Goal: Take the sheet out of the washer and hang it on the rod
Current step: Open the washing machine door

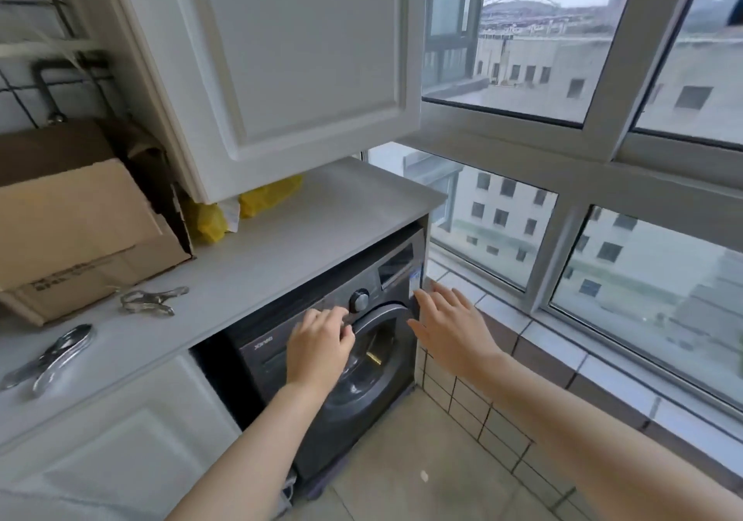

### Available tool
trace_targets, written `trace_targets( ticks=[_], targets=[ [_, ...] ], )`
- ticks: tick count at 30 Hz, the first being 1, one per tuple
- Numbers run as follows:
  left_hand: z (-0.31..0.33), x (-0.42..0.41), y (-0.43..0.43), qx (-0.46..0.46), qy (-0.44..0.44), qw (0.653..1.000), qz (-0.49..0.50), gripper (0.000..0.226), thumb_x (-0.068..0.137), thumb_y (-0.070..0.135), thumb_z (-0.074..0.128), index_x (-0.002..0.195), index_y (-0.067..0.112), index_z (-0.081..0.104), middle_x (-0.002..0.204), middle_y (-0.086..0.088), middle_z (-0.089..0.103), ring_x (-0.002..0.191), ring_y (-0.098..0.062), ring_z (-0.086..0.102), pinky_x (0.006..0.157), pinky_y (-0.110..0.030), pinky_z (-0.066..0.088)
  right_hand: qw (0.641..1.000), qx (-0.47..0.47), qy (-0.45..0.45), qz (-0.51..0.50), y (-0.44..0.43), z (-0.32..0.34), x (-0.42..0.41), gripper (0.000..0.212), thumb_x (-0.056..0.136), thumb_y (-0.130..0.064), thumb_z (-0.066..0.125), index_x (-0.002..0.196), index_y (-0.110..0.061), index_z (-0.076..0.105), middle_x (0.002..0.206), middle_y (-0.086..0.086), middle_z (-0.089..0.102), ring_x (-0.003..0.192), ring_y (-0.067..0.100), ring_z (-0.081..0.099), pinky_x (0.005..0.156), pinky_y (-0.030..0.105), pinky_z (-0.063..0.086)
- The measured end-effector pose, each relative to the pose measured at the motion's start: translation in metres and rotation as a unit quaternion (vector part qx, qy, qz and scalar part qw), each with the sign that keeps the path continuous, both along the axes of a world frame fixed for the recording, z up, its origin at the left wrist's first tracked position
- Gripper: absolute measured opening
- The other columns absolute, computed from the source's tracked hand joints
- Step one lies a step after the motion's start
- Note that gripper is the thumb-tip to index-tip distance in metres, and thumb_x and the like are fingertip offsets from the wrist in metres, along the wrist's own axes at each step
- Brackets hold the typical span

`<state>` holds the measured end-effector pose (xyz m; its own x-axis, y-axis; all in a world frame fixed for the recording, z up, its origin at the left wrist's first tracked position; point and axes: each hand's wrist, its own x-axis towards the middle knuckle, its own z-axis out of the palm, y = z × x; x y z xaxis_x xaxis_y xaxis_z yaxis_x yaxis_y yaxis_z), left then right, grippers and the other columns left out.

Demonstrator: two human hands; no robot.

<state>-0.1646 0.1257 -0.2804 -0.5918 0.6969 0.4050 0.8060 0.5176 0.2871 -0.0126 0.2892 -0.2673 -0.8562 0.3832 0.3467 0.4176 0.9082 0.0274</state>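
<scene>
We see the washer [354, 420] tucked under the pale grey surface [281, 255], at its right end beside the tiled sill of the window [563, 58]. It is a dark grey front-loader with a round door [386, 364], a silver knob [359, 300] above it and a dark display panel [396, 265] to the right of the knob. The glass of the door is dark, and we cannot tell what lies inside. Our left hand [319, 345] is at the upper left rim of the door, its fingers [341, 321] curled together against the rim; whether they actually grip it we cannot tell. Our right hand [450, 327] hovers by the washer's right edge with its fingers [446, 297] straight and spread apart, holding nothing. On the surface lie a cardboard box [80, 231], two metal clips [150, 301] and a yellow bag [269, 195], under a white cupboard door [301, 58]
</scene>
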Motion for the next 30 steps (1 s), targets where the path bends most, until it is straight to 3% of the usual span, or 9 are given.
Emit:
trace_targets(
  ticks=[4,8,12,16,18,24,27,30],
  targets=[
    [-0.042,-0.013,0.015,-0.015,-0.084,0.996,0.021,0.022,0.092,0.026,0.057,0.112,0.019,0.065,0.097,0.002,0.069,0.092,-0.016,0.057,0.071,-0.025,0.042,0.998,-0.047,-0.037,-0.017,0.023,-0.042,-0.015,0.051,0.098,-0.042,0.043,0.137,-0.009,0.046,0.128,0.009,0.061,0.129,0.029,0.048,0.11,0.043,0.037],
    [-0.078,-0.021,0.036,-0.03,-0.184,0.98,0.073,0.02,0.095,0.029,0.053,0.112,0.022,0.062,0.099,-0.002,0.065,0.083,-0.014,0.053,0.068,-0.026,0.045,0.991,-0.086,-0.102,-0.024,0.049,-0.081,-0.028,0.054,0.1,-0.043,0.037,0.143,-0.011,0.039,0.135,0.008,0.055,0.136,0.027,0.039,0.114,0.041,0.03],
    [-0.117,-0.027,0.062,-0.032,-0.29,0.949,0.123,0.017,0.093,0.031,0.054,0.107,0.024,0.062,0.101,0.004,0.068,0.092,-0.019,0.06,0.072,-0.036,0.055,0.982,-0.125,-0.138,-0.029,0.081,-0.109,-0.044,0.05,0.1,-0.042,0.035,0.141,-0.013,0.039,0.137,0.007,0.054,0.135,0.027,0.039,0.113,0.042,0.03],
    [-0.146,-0.029,0.097,0.001,-0.389,0.902,0.186,0.015,0.092,0.028,0.057,0.101,0.021,0.066,0.097,0.006,0.07,0.092,-0.02,0.063,0.076,-0.033,0.053,0.973,-0.145,-0.176,-0.025,0.12,-0.134,-0.068,0.046,0.1,-0.042,0.036,0.135,-0.013,0.044,0.13,0.007,0.057,0.13,0.027,0.043,0.111,0.038,0.032],
    [-0.159,-0.033,0.122,0.031,-0.45,0.865,0.221,0.015,0.091,0.026,0.058,0.097,0.017,0.068,0.094,0.002,0.071,0.092,-0.021,0.062,0.074,-0.029,0.049,0.969,-0.15,-0.194,-0.015,0.144,-0.15,-0.082,0.043,0.099,-0.043,0.038,0.129,-0.013,0.047,0.124,0.005,0.059,0.127,0.025,0.044,0.108,0.036,0.033],
    [-0.195,-0.054,0.191,0.173,-0.601,0.701,0.343,0.012,0.088,0.021,0.062,0.091,0.012,0.071,0.085,-0.001,0.07,0.085,-0.023,0.066,0.081,-0.033,0.051,0.955,-0.189,-0.226,0.03,0.212,-0.196,-0.125,0.038,0.098,-0.041,0.042,0.123,-0.013,0.049,0.122,0.005,0.06,0.123,0.026,0.048,0.099,0.034,0.039],
    [-0.206,-0.066,0.218,0.227,-0.656,0.615,0.373,0.011,0.092,0.023,0.06,0.095,0.013,0.065,0.098,-0.004,0.069,0.085,-0.021,0.066,0.078,-0.033,0.05,0.942,-0.222,-0.249,0.047,0.235,-0.215,-0.149,0.041,0.099,-0.039,0.042,0.128,-0.01,0.047,0.126,0.008,0.056,0.121,0.028,0.049,0.097,0.036,0.042],
    [-0.214,-0.078,0.238,0.26,-0.71,0.53,0.384,0.019,0.094,0.027,0.059,0.109,0.015,0.059,0.108,-0.005,0.066,0.098,-0.025,0.066,0.087,-0.036,0.051,0.932,-0.241,-0.262,0.068,0.249,-0.23,-0.17,0.043,0.099,-0.038,0.044,0.131,-0.01,0.044,0.128,0.01,0.054,0.118,0.031,0.05,0.094,0.039,0.046]
  ],
)
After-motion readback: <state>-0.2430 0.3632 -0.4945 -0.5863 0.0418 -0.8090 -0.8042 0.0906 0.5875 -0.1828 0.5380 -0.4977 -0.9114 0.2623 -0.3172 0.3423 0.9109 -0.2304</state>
